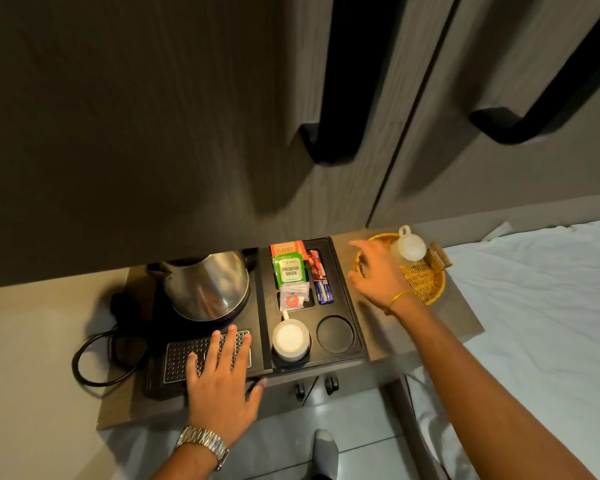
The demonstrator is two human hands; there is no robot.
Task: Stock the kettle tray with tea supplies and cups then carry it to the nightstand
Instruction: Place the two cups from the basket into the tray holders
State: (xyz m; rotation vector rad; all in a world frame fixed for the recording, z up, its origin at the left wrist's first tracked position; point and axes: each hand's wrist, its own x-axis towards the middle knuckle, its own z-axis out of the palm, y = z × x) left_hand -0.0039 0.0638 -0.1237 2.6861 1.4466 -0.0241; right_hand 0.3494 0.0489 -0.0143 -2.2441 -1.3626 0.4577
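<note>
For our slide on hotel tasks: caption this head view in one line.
Left hand steadies the tray while right hand reaches for the cup in the basket.

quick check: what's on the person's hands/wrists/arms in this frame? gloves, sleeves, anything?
No gloves; both hands are bare. The left hand has a silver metal link-bracelet watch on its wrist. The right hand has a thin yellow band around its wrist. No sleeves show: both forearms are uncovered as far as the frame edge. No rings can be made out.

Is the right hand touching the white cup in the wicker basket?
Cannot tell. In the head view the right hand overlaps the cup in the basket; neither contact nor gap shows.
</note>
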